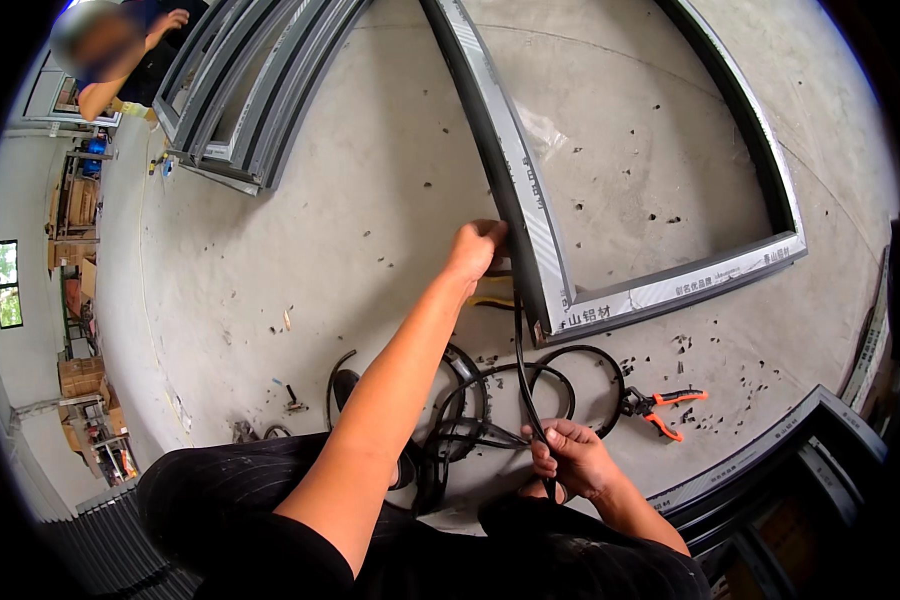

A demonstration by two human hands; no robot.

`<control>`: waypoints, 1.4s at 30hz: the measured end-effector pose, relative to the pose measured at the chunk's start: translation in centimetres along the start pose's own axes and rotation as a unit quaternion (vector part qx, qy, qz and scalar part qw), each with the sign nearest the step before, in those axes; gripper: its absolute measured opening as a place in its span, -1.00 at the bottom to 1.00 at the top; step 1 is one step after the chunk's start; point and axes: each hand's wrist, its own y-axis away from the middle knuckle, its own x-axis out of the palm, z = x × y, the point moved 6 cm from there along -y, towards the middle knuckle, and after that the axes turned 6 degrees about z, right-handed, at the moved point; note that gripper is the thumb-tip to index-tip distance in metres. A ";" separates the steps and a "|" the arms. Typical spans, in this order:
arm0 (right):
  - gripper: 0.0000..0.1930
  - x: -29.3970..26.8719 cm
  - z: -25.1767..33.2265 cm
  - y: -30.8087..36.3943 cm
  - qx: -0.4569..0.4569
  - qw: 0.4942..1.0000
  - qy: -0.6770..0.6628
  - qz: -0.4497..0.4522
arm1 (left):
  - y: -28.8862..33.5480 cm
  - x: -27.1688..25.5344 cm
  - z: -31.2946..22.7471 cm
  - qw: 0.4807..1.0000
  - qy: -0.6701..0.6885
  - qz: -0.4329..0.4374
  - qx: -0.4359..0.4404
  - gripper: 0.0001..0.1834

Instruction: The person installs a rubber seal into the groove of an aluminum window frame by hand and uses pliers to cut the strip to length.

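My left hand (478,250) is closed, fingertips against the outer side of a grey metal window frame (530,205) with printed protective film; what its fingers grip there is hidden. Below, my right hand (576,456) pinches a thin black rubber strip (520,350) near my knees. From this hand the strip runs up to the frame's near corner. The rest of it lies in loose loops on the floor between my feet. Pliers with orange handles (670,412) rest beside the loops. Something with yellow handles (492,302) shows partly beneath my left wrist.
Several grey frames (260,95) are stacked at the far left, near another person (120,60). More film-covered frames (770,450) stand at the lower right. Small dark scraps (670,218) litter the concrete floor (370,200). Shelves with cardboard boxes (82,378) line the left wall.
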 end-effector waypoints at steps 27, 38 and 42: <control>-0.74 -6.0 2.8 1.0 -0.098 0.784 0.556 -0.257 | 1.3 0.9 0.3 0.985 -0.155 0.054 0.047 -0.70; -0.74 -3.4 3.8 1.0 -0.135 0.674 0.687 -0.236 | 3.3 2.1 1.3 0.998 0.004 0.053 0.024 -0.61; -0.77 -2.7 4.0 0.8 -0.117 0.679 0.684 -0.240 | 4.9 2.4 0.2 0.916 -0.375 -0.019 0.140 -0.49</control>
